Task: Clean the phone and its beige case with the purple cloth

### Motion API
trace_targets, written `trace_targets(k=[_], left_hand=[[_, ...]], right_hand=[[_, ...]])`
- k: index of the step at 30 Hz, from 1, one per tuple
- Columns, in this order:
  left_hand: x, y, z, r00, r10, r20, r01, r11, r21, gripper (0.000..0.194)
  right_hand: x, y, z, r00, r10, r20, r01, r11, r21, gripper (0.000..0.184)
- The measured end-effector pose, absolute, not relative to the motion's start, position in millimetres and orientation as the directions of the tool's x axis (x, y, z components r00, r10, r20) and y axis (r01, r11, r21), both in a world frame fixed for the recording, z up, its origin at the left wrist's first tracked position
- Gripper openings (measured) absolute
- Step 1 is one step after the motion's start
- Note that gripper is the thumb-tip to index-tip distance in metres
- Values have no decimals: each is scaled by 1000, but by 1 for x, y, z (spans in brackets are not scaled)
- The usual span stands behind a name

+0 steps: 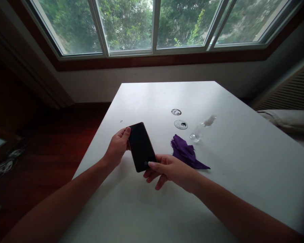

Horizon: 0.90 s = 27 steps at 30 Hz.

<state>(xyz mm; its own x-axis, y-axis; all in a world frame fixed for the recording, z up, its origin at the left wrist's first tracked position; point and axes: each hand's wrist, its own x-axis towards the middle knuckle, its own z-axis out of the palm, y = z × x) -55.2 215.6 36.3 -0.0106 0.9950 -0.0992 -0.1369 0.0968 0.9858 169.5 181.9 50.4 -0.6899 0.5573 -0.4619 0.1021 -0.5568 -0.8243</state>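
Tilted above the white table [152, 216], a black smartphone [141, 145] with a dark screen is held between both hands. My left hand [117, 145] pinches its upper left edge, thumb on the front. At the lower right corner, my right hand [164, 168] grips it with the thumb over the screen's bottom and the fingers partly hidden behind. Just beyond my right hand lies a crumpled purple cloth [183, 151] with frayed edges. A clear spray bottle [197, 132] rests on its side to the right of the cloth.
A round grommet cover [180, 124] and a round hole [176, 112] are in the tabletop. A tiny scrap [121, 121] lies near the left edge. Windows [130, 25] stand behind the table; cables [5, 165] lie on the floor at left.
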Motion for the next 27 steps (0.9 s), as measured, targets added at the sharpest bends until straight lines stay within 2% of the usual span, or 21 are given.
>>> trace_targets(k=[2,6,9,15,20,22,25,27], left_hand=[[-53,212,42,85,989,-117,-137,128,982,49],[-48,202,54,399,896,-195,-73,243,967,53],[-43,196,55,486,844,-227,-29,275,961,58],[-42,190,48,448,834,-324,101,312,945,53],[-44,185,49,446,815,-371,268,274,924,83],[-44,182,50,425,823,-377,359,228,905,86],[-43,176,50,370,849,-377,538,134,832,85],[-44,173,50,323,878,-352,656,61,753,85]], right_hand=[[171,185,51,-660,609,-440,55,-545,-837,48],[174,192,53,-588,722,-365,-73,-497,-865,45],[176,195,55,-537,765,-355,-75,-463,-883,44],[173,191,54,-459,747,-482,232,-422,-876,42],[172,187,51,-405,689,-600,461,-413,-785,53],[175,185,50,-378,678,-631,540,-392,-745,56],[183,179,52,-359,707,-609,679,-250,-690,61],[193,174,59,-324,793,-516,763,-104,-638,61]])
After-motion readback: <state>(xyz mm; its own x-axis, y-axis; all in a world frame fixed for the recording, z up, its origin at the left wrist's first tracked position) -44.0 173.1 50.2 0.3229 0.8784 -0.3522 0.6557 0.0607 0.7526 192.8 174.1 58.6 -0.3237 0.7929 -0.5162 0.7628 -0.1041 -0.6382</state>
